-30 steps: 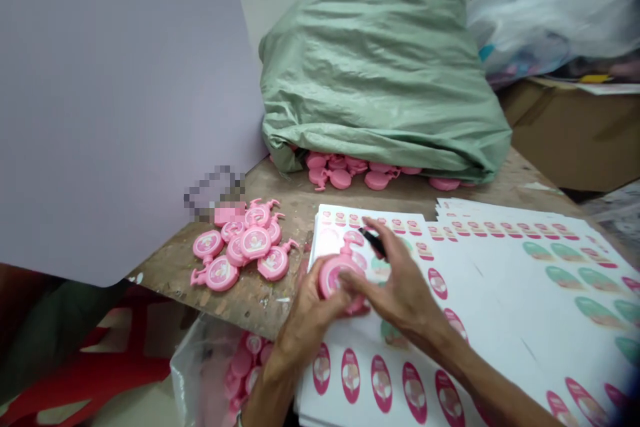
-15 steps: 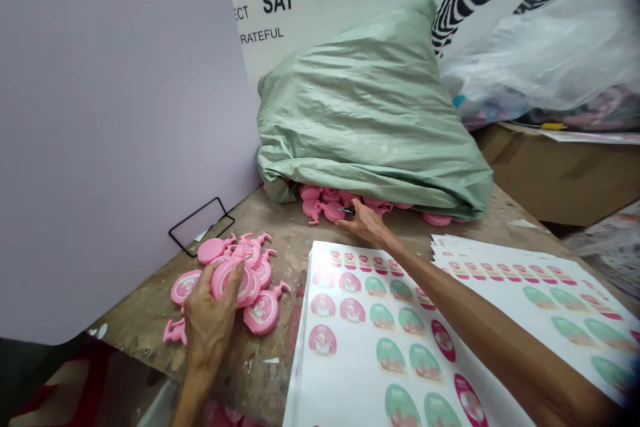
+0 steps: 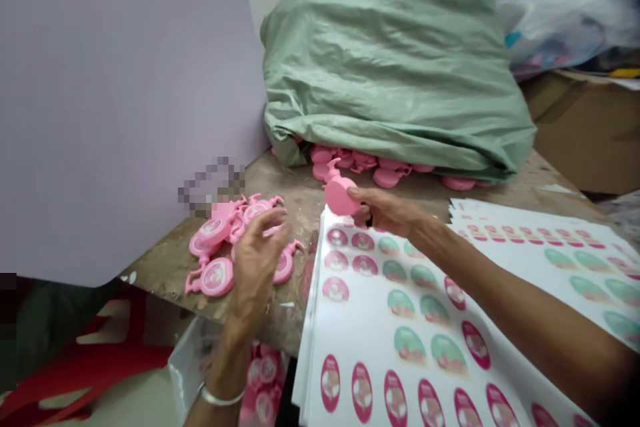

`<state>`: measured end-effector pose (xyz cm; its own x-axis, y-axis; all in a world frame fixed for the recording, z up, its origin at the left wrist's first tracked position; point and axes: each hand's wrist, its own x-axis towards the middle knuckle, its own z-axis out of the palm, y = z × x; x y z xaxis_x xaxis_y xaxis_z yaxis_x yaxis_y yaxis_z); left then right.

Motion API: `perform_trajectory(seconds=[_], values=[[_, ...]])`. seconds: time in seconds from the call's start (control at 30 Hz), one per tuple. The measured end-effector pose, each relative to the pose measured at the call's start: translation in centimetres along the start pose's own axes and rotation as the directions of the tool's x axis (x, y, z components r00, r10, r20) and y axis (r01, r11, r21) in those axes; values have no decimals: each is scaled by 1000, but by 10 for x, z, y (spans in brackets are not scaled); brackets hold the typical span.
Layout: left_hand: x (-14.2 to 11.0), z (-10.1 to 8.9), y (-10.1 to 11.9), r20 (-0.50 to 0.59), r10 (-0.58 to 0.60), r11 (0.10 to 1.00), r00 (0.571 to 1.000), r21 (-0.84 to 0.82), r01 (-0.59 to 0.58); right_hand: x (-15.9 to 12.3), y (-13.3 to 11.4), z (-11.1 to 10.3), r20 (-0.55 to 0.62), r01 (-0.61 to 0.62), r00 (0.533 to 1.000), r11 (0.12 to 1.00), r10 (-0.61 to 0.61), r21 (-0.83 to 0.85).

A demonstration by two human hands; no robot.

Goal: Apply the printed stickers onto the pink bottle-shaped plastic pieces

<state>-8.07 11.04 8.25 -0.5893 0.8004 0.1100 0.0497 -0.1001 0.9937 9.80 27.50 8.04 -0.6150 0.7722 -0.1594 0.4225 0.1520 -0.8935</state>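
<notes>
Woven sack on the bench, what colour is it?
The woven sack is pale sage green, shown best in the head view.

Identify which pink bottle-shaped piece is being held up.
The pink piece in the right hand, raised over the label sheets; the others lie in heaps.

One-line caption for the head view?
Right hand holds a pink bottle-shaped piece above label sheets; left hand hovers over pink pieces.

A plain silver bangle [image 3: 223, 398] circles the left wrist [image 3: 227, 367]
</notes>
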Motion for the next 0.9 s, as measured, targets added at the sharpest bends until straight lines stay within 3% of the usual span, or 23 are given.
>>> perform_trajectory(seconds=[0.03, 0.1, 0.17, 0.23, 0.3, 0.37, 0.43, 0.63, 0.8, 0.9], values=[[-7, 14, -2, 137, -132, 970, 982, -186, 156, -18, -6, 12, 56, -9, 998, 998, 5, 60], [-19, 35, -7, 389, -259, 793, 884, -438, 424, -49, -16, 35, 204, -52, 979, 963, -3, 263], [-30, 44, -10, 491, -294, 647, 820, -529, 549, -70, -23, 49, 311, -102, 950, 919, -23, 380], [-36, 41, -11, 443, -314, 626, 840, -569, 534, -84, -23, 54, 265, -57, 964, 952, -26, 300], [-36, 31, -11, 342, -327, 660, 881, -585, 472, -91, -17, 51, 47, 41, 998, 996, -45, 76], [-32, 20, -12, 276, -344, 705, 897, -556, 441, -97, -6, 49, -177, 50, 981, 989, -74, -136], [-28, 14, -15, 293, -367, 740, 883, -483, 468, -103, 8, 52, -283, 7, 955, 960, -89, -279], [-17, 38, -32, 477, -319, 781, 819, -358, 513, -115, 39, 78, -298, 84, 891, 769, -343, -634], [-10, 59, -44, 543, -363, 744, 758, -320, 586, -116, 47, 85, -253, 117, 855, 644, -453, -756], [-8, 62, -49, 550, -349, 748, 759, -324, 579, -115, 49, 84, -235, 147, 856, 653, -460, -743]])
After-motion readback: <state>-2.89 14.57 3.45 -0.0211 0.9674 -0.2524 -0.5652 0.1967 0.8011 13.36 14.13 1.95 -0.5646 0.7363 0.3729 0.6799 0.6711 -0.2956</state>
